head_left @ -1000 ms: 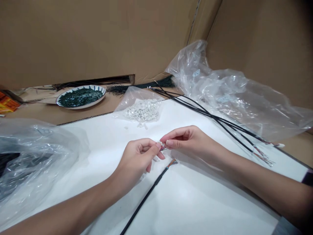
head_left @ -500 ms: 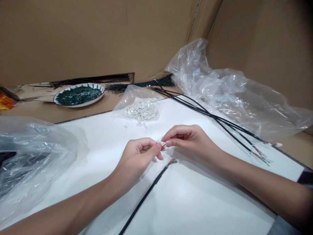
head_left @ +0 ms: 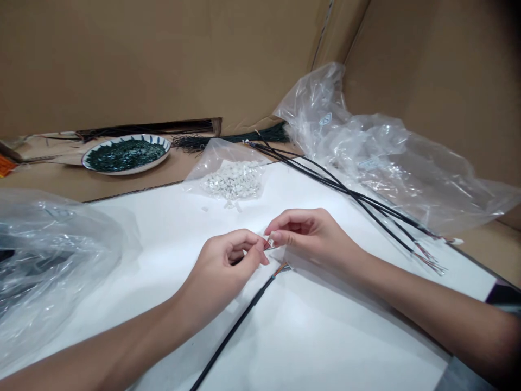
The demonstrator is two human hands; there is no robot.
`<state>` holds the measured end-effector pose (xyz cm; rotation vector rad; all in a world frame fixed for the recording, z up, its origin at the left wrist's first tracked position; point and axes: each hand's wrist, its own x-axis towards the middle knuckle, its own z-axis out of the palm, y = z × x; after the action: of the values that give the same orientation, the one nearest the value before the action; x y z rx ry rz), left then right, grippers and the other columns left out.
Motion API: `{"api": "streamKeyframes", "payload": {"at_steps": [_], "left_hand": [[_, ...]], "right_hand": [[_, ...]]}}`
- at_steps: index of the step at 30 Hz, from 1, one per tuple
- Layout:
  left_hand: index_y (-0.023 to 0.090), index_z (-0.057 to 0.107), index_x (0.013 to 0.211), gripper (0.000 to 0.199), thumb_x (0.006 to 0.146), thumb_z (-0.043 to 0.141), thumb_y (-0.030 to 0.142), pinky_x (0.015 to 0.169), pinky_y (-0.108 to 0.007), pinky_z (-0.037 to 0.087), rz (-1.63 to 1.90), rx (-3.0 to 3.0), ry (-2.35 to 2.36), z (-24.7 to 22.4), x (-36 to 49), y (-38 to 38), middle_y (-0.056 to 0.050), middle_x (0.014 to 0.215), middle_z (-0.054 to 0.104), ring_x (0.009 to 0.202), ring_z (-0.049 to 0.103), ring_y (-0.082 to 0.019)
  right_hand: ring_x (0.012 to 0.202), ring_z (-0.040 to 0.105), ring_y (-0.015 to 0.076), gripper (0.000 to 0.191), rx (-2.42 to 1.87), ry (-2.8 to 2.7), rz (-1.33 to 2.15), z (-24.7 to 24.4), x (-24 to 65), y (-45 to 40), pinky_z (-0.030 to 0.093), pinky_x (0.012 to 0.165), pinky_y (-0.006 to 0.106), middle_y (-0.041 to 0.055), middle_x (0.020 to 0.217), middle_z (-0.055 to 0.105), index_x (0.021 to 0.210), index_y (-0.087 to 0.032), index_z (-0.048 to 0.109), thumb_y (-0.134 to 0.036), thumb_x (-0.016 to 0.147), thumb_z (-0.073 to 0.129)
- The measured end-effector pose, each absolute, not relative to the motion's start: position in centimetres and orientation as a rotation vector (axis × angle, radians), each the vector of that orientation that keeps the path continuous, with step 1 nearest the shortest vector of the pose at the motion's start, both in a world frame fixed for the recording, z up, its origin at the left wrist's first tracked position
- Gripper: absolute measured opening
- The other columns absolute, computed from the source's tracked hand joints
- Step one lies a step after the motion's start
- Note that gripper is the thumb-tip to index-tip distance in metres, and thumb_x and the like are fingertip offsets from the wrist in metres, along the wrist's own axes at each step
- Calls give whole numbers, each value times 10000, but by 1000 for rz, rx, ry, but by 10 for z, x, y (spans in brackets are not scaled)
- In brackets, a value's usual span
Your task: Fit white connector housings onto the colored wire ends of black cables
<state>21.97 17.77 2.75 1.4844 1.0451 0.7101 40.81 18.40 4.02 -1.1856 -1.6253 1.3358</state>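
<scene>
My left hand (head_left: 234,260) is closed in a pinch on a few thin wires (head_left: 267,246), reddish and dark, which stick out past its fingertips. Facing it, my right hand (head_left: 305,231) pinches a small white connector (head_left: 271,239) at the ends of those wires; fingers partly hide where the two meet. Just below my hands a black cable (head_left: 244,315) lies on the white surface, its coloured wires fanned out at the upper end. Beyond them rests a clear bag of small white plastic pieces (head_left: 234,179).
Several black cables (head_left: 342,187) with bared wire ends lie at the right. Crumpled clear plastic bags (head_left: 378,146) (head_left: 61,250) spread at right and left. A plate (head_left: 127,171) of dark green bits stands at the back left, before a cardboard wall (head_left: 163,60).
The view has shifted slightly, moving the scene a little left. Both hands stay together at the wires, and more of the white connector shows between the fingertips.
</scene>
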Motion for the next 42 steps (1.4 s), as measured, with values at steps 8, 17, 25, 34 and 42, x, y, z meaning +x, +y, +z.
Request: {"api": "streamKeyframes", "payload": {"at_steps": [8, 17, 25, 34, 42], "left_hand": [[195, 563, 822, 219, 835, 553, 413, 437, -161, 367, 752, 1394, 1065, 28, 221, 176, 4, 742, 671, 470, 435, -52], [181, 620, 788, 214, 823, 582, 389, 435, -149, 383, 825, 1372, 1057, 31, 223, 177, 7, 728, 664, 471, 450, -43], [183, 610, 798, 240, 815, 578, 420, 390, -159, 339, 831, 1356, 1106, 29, 223, 176, 1, 730, 656, 454, 438, -51], [172, 564, 736, 248, 821, 584, 405, 431, -161, 344, 884, 1370, 1127, 28, 225, 175, 16, 723, 662, 470, 447, -41], [182, 550, 744, 218, 838, 572, 378, 490, -168, 361, 941, 1431, 1128, 27, 226, 173, 39, 714, 648, 482, 438, -36]], "right_hand": [[774, 605, 147, 194, -1189, -1633, 1333, 40, 408, 183, 476, 698, 243, 24, 808, 671, 842, -190, 688, -375, 800, 648], [677, 572, 104, 193, -1199, -1562, 1422, 38, 409, 185, 443, 616, 204, 0, 741, 648, 823, -194, 690, -381, 778, 676], [614, 543, 88, 215, -1219, -1505, 1529, 40, 410, 186, 410, 563, 192, -9, 667, 611, 814, -174, 690, -384, 770, 686], [620, 557, 94, 214, -1239, -1463, 1550, 41, 411, 183, 447, 567, 197, -2, 679, 629, 815, -174, 703, -379, 752, 700], [570, 529, 73, 224, -1264, -1366, 1577, 37, 405, 180, 450, 520, 169, -19, 607, 586, 797, -176, 698, -393, 743, 708]]}}
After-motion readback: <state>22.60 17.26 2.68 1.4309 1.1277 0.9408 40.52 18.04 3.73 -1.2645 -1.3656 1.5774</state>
